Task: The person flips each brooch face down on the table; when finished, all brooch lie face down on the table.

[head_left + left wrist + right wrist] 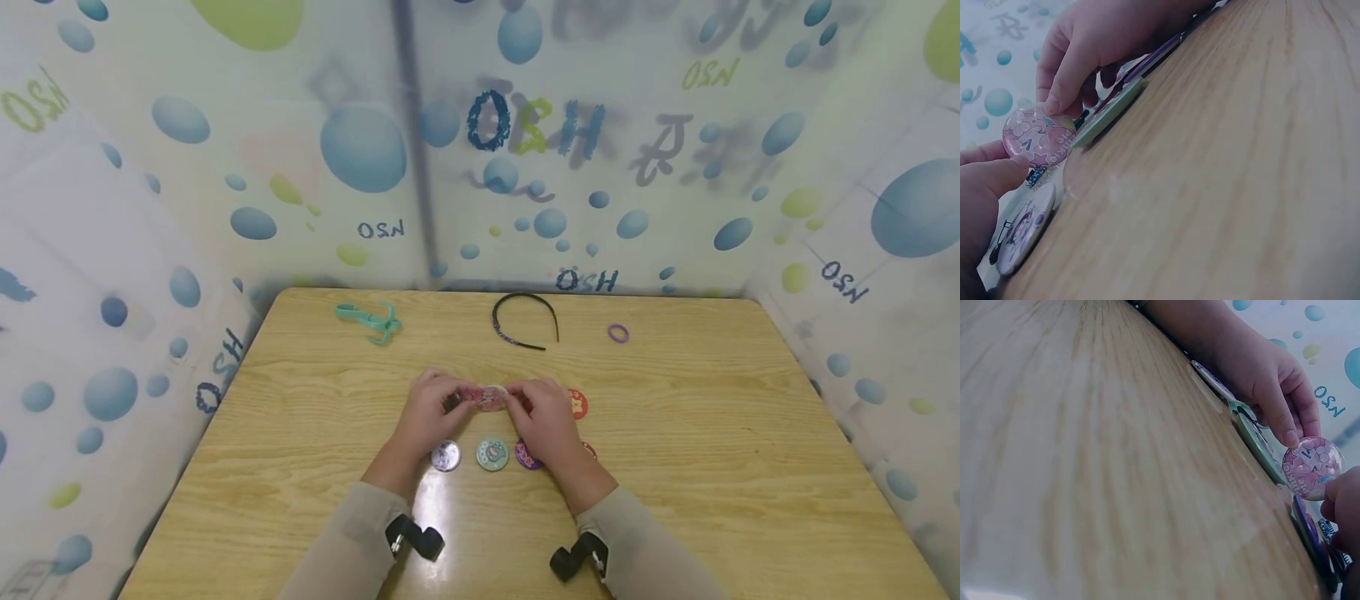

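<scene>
A round pink badge with a printed cartoon design (492,399) is raised on edge between the two hands. My left hand (433,410) pinches its left rim between thumb and fingers. At the opposite rim, the right hand (549,419) pinches it likewise; both wrist views show the thumbs on the printed face. Nearer the person lie a whitish badge (446,456), a mint-green badge (492,454) and a purple badge (527,456), the last partly covered by the right hand. A red badge (579,404) sits beside that hand, and another reddish badge (590,450) is mostly hidden behind the wrist.
Along the back of the wooden table (712,467) lie a teal pronged object (371,320), a black headband (496,319) and a small purple ring (618,333). Patterned curtain-like walls (292,167) enclose the table's back and sides.
</scene>
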`<state>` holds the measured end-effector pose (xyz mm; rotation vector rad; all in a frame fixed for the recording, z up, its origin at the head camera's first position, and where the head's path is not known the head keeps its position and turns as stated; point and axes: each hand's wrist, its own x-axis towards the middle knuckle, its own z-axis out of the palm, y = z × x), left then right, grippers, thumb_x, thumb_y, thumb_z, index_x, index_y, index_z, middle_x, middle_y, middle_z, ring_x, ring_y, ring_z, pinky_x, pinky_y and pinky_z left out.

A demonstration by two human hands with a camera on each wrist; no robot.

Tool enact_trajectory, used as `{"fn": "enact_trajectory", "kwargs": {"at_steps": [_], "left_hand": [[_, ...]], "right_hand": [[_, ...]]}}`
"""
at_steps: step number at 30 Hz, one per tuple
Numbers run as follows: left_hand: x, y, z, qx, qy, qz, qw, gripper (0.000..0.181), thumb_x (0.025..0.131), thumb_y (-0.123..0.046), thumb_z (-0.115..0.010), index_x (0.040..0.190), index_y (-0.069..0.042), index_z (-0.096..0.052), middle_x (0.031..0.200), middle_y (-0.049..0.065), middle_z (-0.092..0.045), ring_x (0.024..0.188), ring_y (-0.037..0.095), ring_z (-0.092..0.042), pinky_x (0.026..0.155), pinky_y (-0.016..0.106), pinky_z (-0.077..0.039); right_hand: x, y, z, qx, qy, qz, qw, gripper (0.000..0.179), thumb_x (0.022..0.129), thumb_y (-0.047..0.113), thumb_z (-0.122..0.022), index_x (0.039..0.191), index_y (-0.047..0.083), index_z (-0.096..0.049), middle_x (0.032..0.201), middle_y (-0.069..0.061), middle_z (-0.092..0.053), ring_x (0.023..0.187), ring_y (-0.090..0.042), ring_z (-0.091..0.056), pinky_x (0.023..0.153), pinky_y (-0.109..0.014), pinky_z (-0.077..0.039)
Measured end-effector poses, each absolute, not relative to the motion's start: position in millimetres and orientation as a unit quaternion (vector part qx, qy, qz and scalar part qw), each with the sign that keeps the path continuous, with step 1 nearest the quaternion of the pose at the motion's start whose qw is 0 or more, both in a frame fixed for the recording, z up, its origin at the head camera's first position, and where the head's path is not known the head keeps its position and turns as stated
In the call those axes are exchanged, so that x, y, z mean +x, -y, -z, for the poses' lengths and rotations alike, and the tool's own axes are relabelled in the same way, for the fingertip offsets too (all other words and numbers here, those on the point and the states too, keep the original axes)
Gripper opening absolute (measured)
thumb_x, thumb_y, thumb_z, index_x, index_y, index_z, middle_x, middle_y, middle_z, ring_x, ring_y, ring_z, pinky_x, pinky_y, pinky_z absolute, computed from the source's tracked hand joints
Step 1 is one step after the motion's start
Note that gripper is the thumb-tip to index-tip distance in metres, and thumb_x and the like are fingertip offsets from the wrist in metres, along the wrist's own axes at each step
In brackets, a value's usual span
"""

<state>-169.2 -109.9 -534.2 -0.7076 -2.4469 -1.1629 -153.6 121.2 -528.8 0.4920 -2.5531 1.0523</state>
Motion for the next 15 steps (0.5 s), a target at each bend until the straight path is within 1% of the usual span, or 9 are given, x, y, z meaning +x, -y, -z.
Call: {"fn": "enact_trajectory", "kwargs": {"at_steps": [6,11,15], "left_hand": [[-168.4,110.6,534.5,-0.250,0.862,0.410,0.163,0.021,0.085,-0.009,-0.089,0.104,-0.013,-0.082,0.098,-0.002,-0.078,0.096,0.019,-0.059,0.087,0.041,-0.047],[-169.1,110.5,535.6,-0.244,0.866,0.410,0.151,0.018,0.088,-0.010,-0.087,0.104,-0.015,-0.082,0.100,-0.004,-0.078,0.098,0.017,-0.060,0.089,0.041,-0.048],[-169.2,110.3,535.4,-0.237,0.868,0.411,0.145,0.016,0.089,-0.012,-0.087,0.104,-0.016,-0.082,0.101,-0.005,-0.077,0.099,0.016,-0.060,0.089,0.040,-0.049]], "right_hand": [[-153.2,-121.6,527.7,0.173,0.897,-0.372,0.166,0.009,0.100,0.019,-0.077,0.105,0.012,-0.079,0.076,0.008,-0.061,0.080,-0.017,-0.054,0.079,-0.038,-0.044],[-152.3,-121.0,525.6,0.172,0.897,-0.374,0.162,0.006,0.099,0.016,-0.077,0.104,0.011,-0.079,0.078,0.007,-0.063,0.080,-0.017,-0.054,0.078,-0.038,-0.045],[-152.5,-120.3,526.2,0.174,0.894,-0.375,0.171,0.005,0.098,0.014,-0.078,0.103,0.011,-0.078,0.078,0.006,-0.065,0.078,-0.017,-0.054,0.077,-0.038,-0.045]]}}
